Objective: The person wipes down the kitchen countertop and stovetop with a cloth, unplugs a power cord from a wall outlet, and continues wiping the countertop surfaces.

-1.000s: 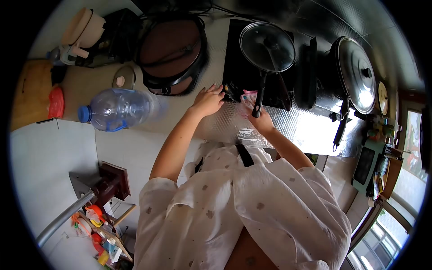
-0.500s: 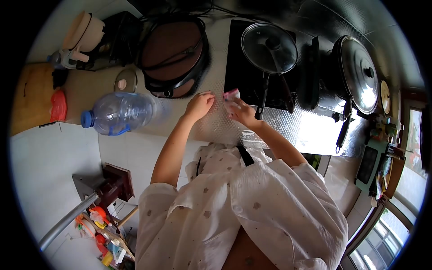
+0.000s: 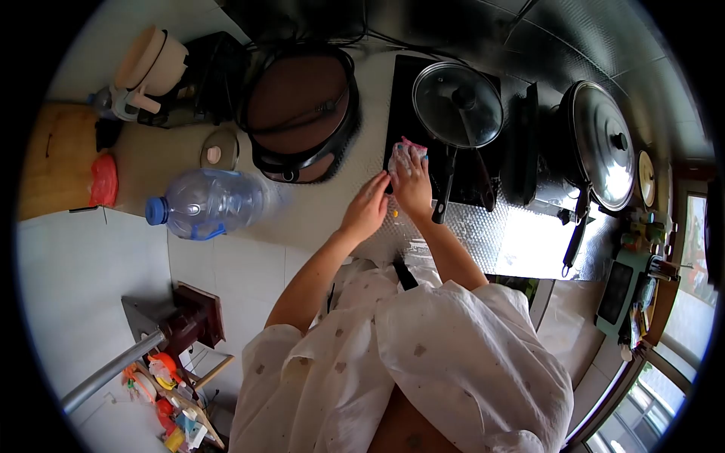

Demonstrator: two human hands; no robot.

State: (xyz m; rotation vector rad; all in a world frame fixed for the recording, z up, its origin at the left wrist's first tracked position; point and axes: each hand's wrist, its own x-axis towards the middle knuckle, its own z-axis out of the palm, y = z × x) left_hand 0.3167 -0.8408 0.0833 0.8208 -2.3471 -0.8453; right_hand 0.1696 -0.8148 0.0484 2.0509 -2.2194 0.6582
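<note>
My right hand (image 3: pixel 412 183) presses a pink and white cloth (image 3: pixel 408 145) down on the left edge of the black cooktop (image 3: pixel 404 83), its fingers stretched over the cloth. Just left of it, my left hand (image 3: pixel 368 205) lies at the cooktop's edge with its fingers stretched out, holding nothing that shows. A small yellow bit (image 3: pixel 395 214) is on the counter between the two hands. On the cooktop, a pan with a glass lid (image 3: pixel 458 106) points its handle toward my right forearm.
A brown electric pan (image 3: pixel 298 106) with a cord on top and a large water bottle (image 3: pixel 215 202) lying on its side are at the left. A big lidded wok (image 3: pixel 602 143) stands at the right. A red bag (image 3: pixel 103 180) hangs at the far left edge.
My right hand has moved with the cloth from the counter up onto the cooktop's left edge. My left hand has shifted right, close to it. The camera view has tilted slightly.
</note>
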